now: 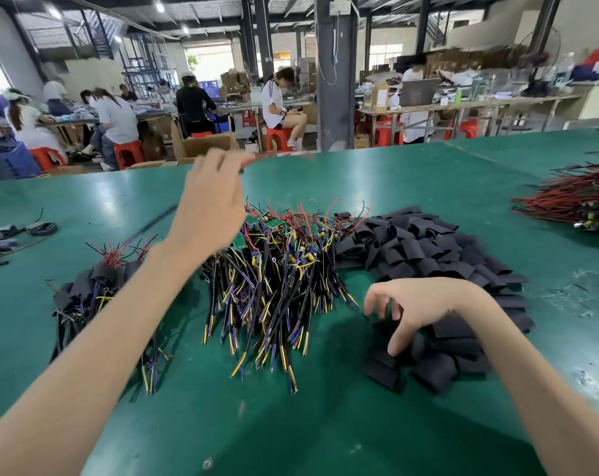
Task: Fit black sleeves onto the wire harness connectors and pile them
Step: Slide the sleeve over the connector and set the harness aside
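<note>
Workers (114, 121) are sitting on red stools far behind, while the green surface (325, 424) up front is carrying the job in three heaps, probably arranged so that each hand is reaching only a short way. Bare wire harnesses (277, 269) are lying in the middle, black sleeves (445, 262) are lying just beside them on the right, and sleeved harnesses (85, 286) are lying heaped on the left. The right hand (425, 304) is hovering over the sleeves with its fingers loosely curled and spread, gripping nothing, seemingly going for one. The left hand (212, 201) is hanging high above the bare harnesses, blurred; whether it is pinching a wire I cannot tell.
</note>
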Tool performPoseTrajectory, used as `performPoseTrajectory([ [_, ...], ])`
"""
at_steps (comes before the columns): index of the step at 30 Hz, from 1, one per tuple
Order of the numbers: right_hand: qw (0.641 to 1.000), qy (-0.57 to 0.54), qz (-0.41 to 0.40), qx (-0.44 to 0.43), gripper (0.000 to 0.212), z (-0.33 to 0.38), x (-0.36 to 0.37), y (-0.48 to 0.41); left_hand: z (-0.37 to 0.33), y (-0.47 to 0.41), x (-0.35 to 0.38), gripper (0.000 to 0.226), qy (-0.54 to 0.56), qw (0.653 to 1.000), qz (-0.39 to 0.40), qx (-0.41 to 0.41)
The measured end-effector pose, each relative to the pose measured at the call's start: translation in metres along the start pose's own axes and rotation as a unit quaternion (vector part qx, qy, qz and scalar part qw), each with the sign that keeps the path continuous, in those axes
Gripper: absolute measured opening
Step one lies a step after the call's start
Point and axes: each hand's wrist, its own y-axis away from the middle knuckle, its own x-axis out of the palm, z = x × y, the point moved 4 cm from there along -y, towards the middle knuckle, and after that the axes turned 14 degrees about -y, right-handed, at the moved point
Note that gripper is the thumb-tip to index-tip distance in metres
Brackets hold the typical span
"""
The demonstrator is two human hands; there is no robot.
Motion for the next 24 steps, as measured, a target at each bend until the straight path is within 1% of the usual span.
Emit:
performPoseTrajectory([
  [1,1.000,0.013,-0.025,0.006,0.055,-0.002,-0.001,-0.004,-0.004,0.014,0.010,0.035,-0.010,1.000,0.024,0.004],
  [3,0.996,-0.013,-0.084,0.010,0.049,-0.004,-0.003,-0.011,-0.008,0.043,0.031,0.031,-0.025,0.997,0.072,-0.002],
  [5,0.993,-0.033,-0.116,0.006,0.048,-0.007,-0.002,-0.016,-0.010,0.067,0.048,0.029,-0.033,0.993,0.111,-0.018],
  [7,0.990,-0.020,-0.137,-0.005,0.052,-0.006,-0.002,-0.017,-0.012,0.087,0.059,0.026,-0.030,0.990,0.131,-0.031],
  [8,0.989,-0.024,-0.143,-0.016,0.058,-0.003,-0.003,-0.015,-0.014,0.094,0.063,0.024,-0.025,0.990,0.132,-0.038],
  [9,0.990,-0.042,-0.133,-0.026,0.067,-0.001,-0.004,-0.012,-0.015,0.100,0.065,0.022,-0.021,0.990,0.130,-0.043],
  [10,0.992,-0.063,-0.100,-0.036,0.076,0.002,-0.004,-0.007,-0.017,0.104,0.067,0.020,-0.020,0.990,0.129,-0.048],
  [11,0.996,-0.068,-0.045,-0.045,0.085,0.007,-0.001,-0.002,-0.018,0.106,0.067,0.019,-0.019,0.990,0.127,-0.052],
  [13,0.997,-0.019,0.065,-0.044,0.096,0.015,0.010,0.007,-0.020,0.108,0.067,0.016,-0.007,0.991,0.117,-0.057],
  [14,0.996,0.019,0.082,-0.039,0.096,0.018,0.016,0.007,-0.020,0.108,0.065,0.014,0.003,0.993,0.105,-0.058],
  [16,0.995,0.086,0.042,-0.034,0.088,0.021,0.024,0.001,-0.022,0.109,0.061,0.011,0.027,0.995,0.074,-0.053],
  [17,0.995,0.096,0.013,-0.034,0.081,0.022,0.026,-0.003,-0.023,0.110,0.059,0.011,0.040,0.996,0.062,-0.050],
  [21,0.994,0.057,-0.080,-0.046,0.043,0.014,0.016,-0.015,-0.027,0.114,0.053,0.018,0.069,0.996,0.049,-0.040],
  [22,0.992,0.053,-0.109,-0.046,0.038,0.010,0.013,-0.017,-0.029,0.115,0.052,0.021,0.072,0.995,0.058,-0.037],
  [24,0.985,0.029,-0.161,-0.056,0.035,0.007,0.008,-0.022,-0.033,0.118,0.051,0.031,0.080,0.992,0.090,-0.031],
])
